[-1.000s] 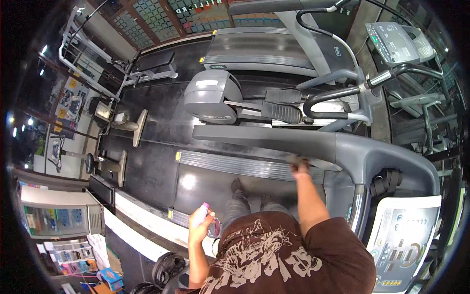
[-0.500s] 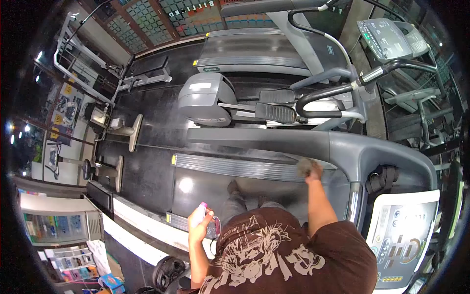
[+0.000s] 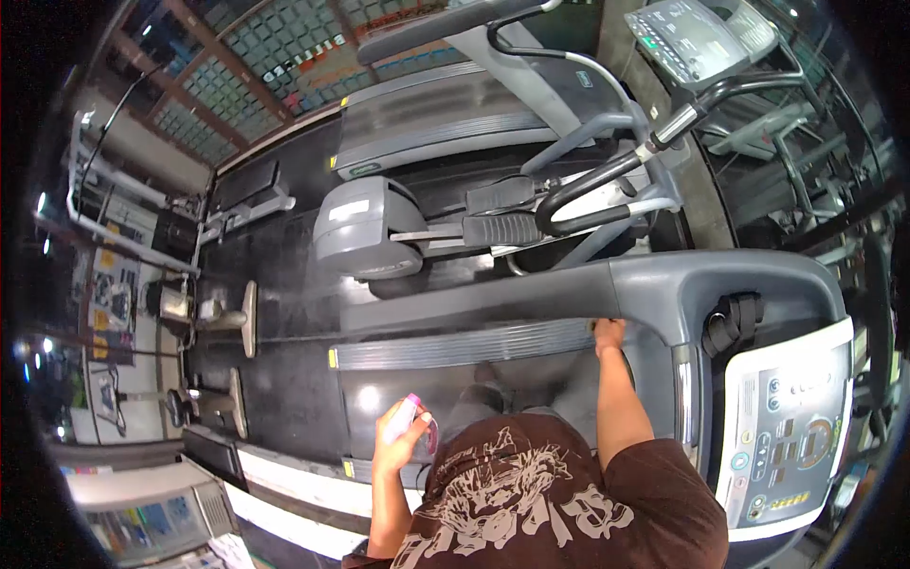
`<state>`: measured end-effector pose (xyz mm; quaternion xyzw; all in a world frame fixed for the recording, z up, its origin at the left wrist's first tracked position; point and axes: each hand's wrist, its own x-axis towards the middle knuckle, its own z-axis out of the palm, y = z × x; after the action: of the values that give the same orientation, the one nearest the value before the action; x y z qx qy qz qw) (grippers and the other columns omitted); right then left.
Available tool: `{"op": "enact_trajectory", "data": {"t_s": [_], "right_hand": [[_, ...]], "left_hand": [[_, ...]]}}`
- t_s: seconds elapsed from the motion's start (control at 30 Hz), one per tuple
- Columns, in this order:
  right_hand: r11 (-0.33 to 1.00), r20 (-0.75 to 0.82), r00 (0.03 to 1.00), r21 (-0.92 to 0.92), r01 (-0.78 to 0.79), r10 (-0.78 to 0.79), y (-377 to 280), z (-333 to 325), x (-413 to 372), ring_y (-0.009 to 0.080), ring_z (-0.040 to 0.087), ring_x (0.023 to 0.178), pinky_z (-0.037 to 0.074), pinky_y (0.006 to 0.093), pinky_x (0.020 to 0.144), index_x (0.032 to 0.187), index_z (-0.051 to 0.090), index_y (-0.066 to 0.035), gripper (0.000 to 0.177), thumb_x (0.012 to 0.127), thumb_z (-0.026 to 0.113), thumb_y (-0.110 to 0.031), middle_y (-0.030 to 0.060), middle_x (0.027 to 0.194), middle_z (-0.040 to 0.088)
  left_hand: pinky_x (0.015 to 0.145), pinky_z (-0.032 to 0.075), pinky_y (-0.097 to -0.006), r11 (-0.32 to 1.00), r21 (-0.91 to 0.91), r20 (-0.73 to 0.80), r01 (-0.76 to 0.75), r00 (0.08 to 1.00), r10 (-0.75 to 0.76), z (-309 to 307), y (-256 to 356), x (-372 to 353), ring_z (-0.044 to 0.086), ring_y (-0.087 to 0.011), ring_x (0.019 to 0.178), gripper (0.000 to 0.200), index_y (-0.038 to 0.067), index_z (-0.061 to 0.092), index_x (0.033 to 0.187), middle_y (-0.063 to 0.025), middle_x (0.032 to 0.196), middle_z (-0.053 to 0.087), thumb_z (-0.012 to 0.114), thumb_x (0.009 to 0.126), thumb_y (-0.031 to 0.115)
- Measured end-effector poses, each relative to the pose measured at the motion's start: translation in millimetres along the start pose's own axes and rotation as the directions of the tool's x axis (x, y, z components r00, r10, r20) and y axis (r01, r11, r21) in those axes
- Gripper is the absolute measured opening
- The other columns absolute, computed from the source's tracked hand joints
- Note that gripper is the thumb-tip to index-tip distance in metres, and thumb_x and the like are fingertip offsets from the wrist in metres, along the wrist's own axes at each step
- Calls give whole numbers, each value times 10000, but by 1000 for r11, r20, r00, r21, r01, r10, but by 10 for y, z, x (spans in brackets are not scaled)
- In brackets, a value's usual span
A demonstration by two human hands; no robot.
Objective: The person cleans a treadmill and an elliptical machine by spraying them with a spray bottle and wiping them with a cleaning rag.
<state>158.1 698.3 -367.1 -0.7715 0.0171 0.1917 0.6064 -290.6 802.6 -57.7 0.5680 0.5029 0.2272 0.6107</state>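
My left hand (image 3: 406, 438) is wrapped round a pale bottle (image 3: 402, 413) with a pink cap, held upright beside my brown shirt. A thin dark and reddish item shows at the same hand's right side. At the treadmill's side rail (image 3: 464, 343), my right hand (image 3: 609, 334) is closed on a greyish cloth (image 3: 595, 325), mostly hidden by the fingers. The hand is against the inner face of the grey treadmill side panel (image 3: 474, 294). Below it lies the dark treadmill belt (image 3: 408, 398), where my feet stand.
The treadmill console (image 3: 785, 431) is at the right, with a black strap (image 3: 733, 322) in the tray above it. An elliptical machine (image 3: 368, 228) stands beyond the side panel, and another treadmill (image 3: 427, 109) behind that. A display fridge (image 3: 152, 517) is at the lower left.
The view has shifted and tilted. My right hand has moved against the side panel, and the cloth now shows less. My left hand still holds the bottle.
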Motion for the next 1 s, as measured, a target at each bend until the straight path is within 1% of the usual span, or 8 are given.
{"op": "enact_trajectory", "data": {"t_s": [0.1, 0.17, 0.23, 0.33, 0.4, 0.47, 0.8, 1.0], "right_hand": [[952, 88, 982, -244, 184, -168, -304, -50, -93, 296, 557, 1169, 429, 394, 984, 1199, 650, -3, 335, 964, 577, -230, 177, 1258, 621], [867, 180, 951, -395, 303, -250, -393, 1, -85, 328, 523, 1306, 392, 400, 1077, 1289, 634, 3, 420, 985, 570, -279, 215, 1388, 590], [805, 150, 932, -471, 361, -330, -213, 72, -8, 324, 558, 1244, 416, 397, 1039, 1263, 647, -7, 404, 982, 588, -290, 202, 1328, 621], [819, 106, 957, -499, 285, -268, -159, 122, 77, 314, 578, 1186, 430, 392, 1000, 1232, 656, -9, 389, 976, 605, -297, 191, 1266, 638], [830, 82, 972, -508, 229, -218, -183, 95, 142, 307, 591, 1148, 439, 389, 975, 1211, 663, -11, 380, 972, 616, -302, 184, 1225, 649], [840, 58, 983, -513, 180, -175, -177, 37, 208, 300, 605, 1109, 449, 386, 949, 1190, 669, -12, 371, 968, 627, -307, 177, 1184, 660], [858, -39, 999, -514, -3, -20, -83, 96, 645, 264, 671, 917, 496, 370, 820, 1084, 699, -21, 339, 948, 683, -331, 143, 979, 715], [795, -160, 985, -604, -52, -57, 162, 185, 1053, 260, 687, 824, 513, 380, 754, 1051, 691, 0, 357, 958, 686, -345, 184, 858, 711]], "left_hand": [[697, 521, -273, 992, 78, 116, -102, 989, 92, -57, 279, 339, 644, -120, 809, 146, -6, 652, 965, -54, 891, 662, 746, 861, 35], [705, 517, -275, 988, 17, 153, -154, 977, 150, -56, 496, 569, 642, -127, 808, 137, -5, 647, 951, -66, 911, 659, 743, 860, 29], [711, 509, -284, 978, -43, 178, -205, 962, 210, -63, 693, 806, 635, -151, 794, 129, -1, 637, 927, -91, 940, 650, 739, 850, 15], [702, 509, -294, 897, 35, 172, -440, 887, 428, -39, 916, 1220, 632, -168, 787, 137, 5, 637, 924, -101, 935, 647, 740, 835, 6], [681, 527, -310, 873, -5, 114, -488, 867, 485, 68, 1058, 1469, 628, -179, 776, 117, 0, 614, 925, -128, 925, 617, 705, 853, 9], [657, 529, -336, 871, -76, 29, -486, 872, 489, 252, 1177, 1720, 599, -191, 757, 154, 21, 580, 952, -117, 955, 557, 688, 905, 120], [695, 506, -328, 857, -186, -87, -480, 877, 472, 1153, 828, 3207, 580, -206, 826, 135, 21, 560, 1012, -114, 1009, 557, 645, 933, 91], [702, 509, -336, 881, -71, -41, -468, 884, 466, 1390, 497, 3525, 579, -203, 853, 152, 11, 557, 1007, -113, 1020, 546, 650, 935, 107]]}}
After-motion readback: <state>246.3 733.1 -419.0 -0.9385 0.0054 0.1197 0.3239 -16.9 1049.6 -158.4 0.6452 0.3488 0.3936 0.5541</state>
